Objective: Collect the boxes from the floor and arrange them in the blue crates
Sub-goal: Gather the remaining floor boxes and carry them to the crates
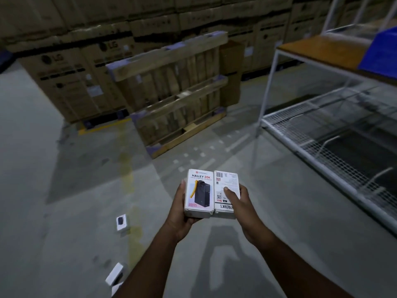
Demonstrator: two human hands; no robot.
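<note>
Head view, lower centre of the frame: two white boxes are held side by side, long edges touching, above the grey floor (64, 190). The left box (198, 193) faces up with its printed front, reading "HALLEY 20K" over a picture of a dark power bank. The right box (225, 190) shows its back, with a barcode and small print. The left hand (180, 214) cups the left box from below and from its outer side, fingers curled under it and the thumb along its left edge. The right hand (242, 209) grips the right box, its thumb pressed flat on the label face and the other fingers wrapped round the outer side.

At lower left, more small white boxes lie on the floor: one (122, 222) stands just beside a faded yellow floor line (129, 181), another (115, 274) lies tilted near the bottom edge, close to the left forearm.

At the right of the frame stands a white metal rack (266, 87) with a wire mesh lower shelf (300, 130) and an orange-brown counter (318, 48) on top. On that counter, at the upper right edge, sits part of a blue crate (380, 52).

In the upper middle a wooden pallet (176, 93) leans upright against stacked brown cartons (71, 82), some marked LG.
</note>
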